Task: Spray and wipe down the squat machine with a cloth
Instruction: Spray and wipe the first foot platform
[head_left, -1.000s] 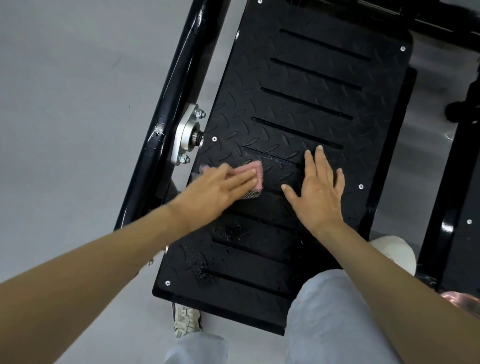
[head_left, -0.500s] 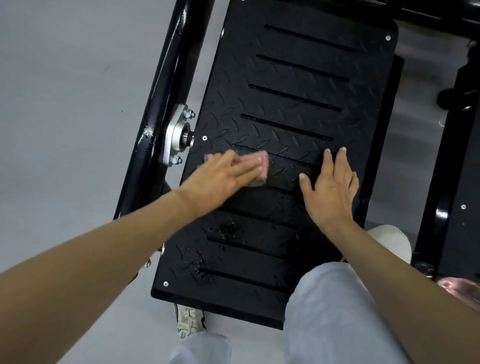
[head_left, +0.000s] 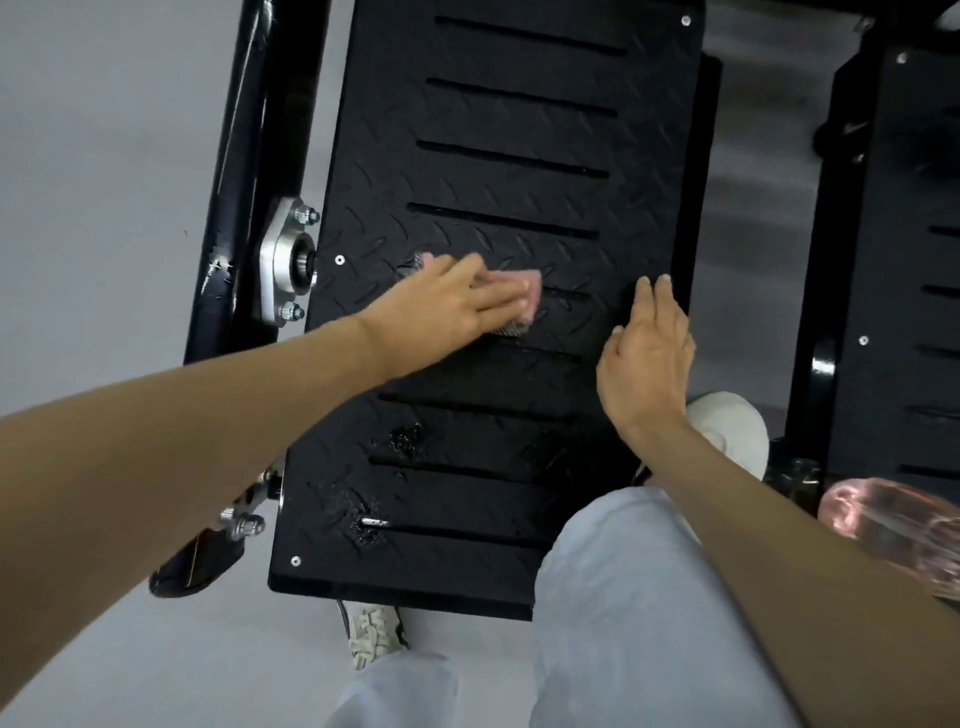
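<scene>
So, the black diamond-tread steel footplate of the squat machine fills mid-frame: a flat rectangle w/ raised lozenge pattern, long narrow slots across it and small silver screws at the corners. The pink cloth, a small folded pad w/ a grey mesh-like underside showing at its lower edge, lies on the plate approx. at mid-height, left of centre. The left hand lies flat on top of it, fingers straight and together, pressing it down; most of the cloth is hidden under them. The right hand rests palm-down on the bare plate near its right edge, fingers straight, holding nothing, well apart from the cloth.

Glossy wet patches sit on the lower left part of the plate. Left of it runs a glossy black tubular frame carrying a silver metal flange bearing w/ two hex bolts. A second black slotted plate is cut off at the right edge. Light grey trousers cover the plate's lower right corner; a white shoe toe pokes out beside the right wrist. A blurred pink translucent object at far right is too smeared to identify.
</scene>
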